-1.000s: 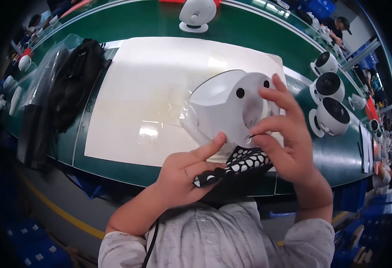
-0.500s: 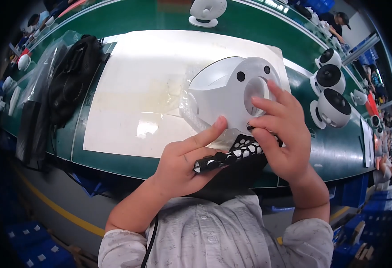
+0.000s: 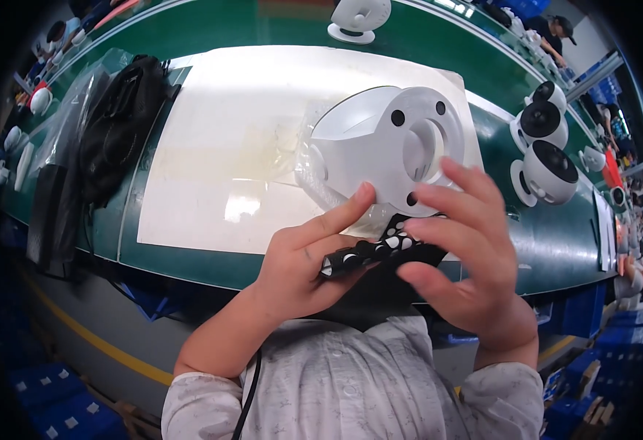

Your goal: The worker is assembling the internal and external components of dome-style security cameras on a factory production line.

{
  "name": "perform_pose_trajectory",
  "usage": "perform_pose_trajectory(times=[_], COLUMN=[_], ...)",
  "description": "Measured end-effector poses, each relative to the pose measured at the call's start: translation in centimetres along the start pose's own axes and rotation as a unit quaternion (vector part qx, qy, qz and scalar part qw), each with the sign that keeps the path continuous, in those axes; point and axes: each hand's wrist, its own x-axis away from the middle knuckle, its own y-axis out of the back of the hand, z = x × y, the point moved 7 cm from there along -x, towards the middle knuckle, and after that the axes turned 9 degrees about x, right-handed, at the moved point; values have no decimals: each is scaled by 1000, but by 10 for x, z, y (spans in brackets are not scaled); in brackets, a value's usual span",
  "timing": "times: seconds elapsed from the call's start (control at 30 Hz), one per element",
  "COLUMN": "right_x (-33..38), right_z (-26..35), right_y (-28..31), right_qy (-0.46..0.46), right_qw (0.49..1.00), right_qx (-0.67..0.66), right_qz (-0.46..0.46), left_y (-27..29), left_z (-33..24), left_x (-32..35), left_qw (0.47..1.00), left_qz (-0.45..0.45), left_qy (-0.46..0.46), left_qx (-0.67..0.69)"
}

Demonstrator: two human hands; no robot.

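1. While the left hand point(image 3: 303, 257) lifts it off the bench, the white dome-shaped housing point(image 3: 387, 143) sits at frame centre, round openings turned to the camera, seemingly for a close look.
2. The left hand grasps a black strip dotted white point(image 3: 369, 253) under the housing, index finger pressed to the shell's lower edge to steady it.
3. The right hand point(image 3: 464, 257) is loosely spread at the housing's lower right; fingertips are near its rim, but I cannot tell whether they grip.
4. A crinkled clear bag point(image 3: 314, 172) clings to the housing's left side.
5. Below lies a white mat point(image 3: 226, 147) on the green bench point(image 3: 549, 249); finished white units point(image 3: 545, 172) line the right edge, black bagged parts point(image 3: 116, 125) upper left.
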Motion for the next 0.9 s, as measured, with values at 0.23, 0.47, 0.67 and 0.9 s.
perform_pose_trajectory(times=[0.23, 0.47, 0.67, 0.9], right_x=[10, 27, 27, 30], right_z=[12, -93, -89, -90], right_y=[-12, -24, -36, -36], right_qy=[115, -236, -267, -269], right_qw=[988, 913, 878, 887], right_qx=[-81, -296, -383, -358], right_qz=[-70, -152, -109, -108], left_y=[2, -2, -1, -1], left_z=[2, 4, 4, 2], left_x=[1, 2, 2, 0], left_qw=[1000, 1000, 1000, 1000], left_qz=[-8, -19, -8, -5], left_qy=[13, 5, 23, 15], left_qx=[18, 18, 10, 2])
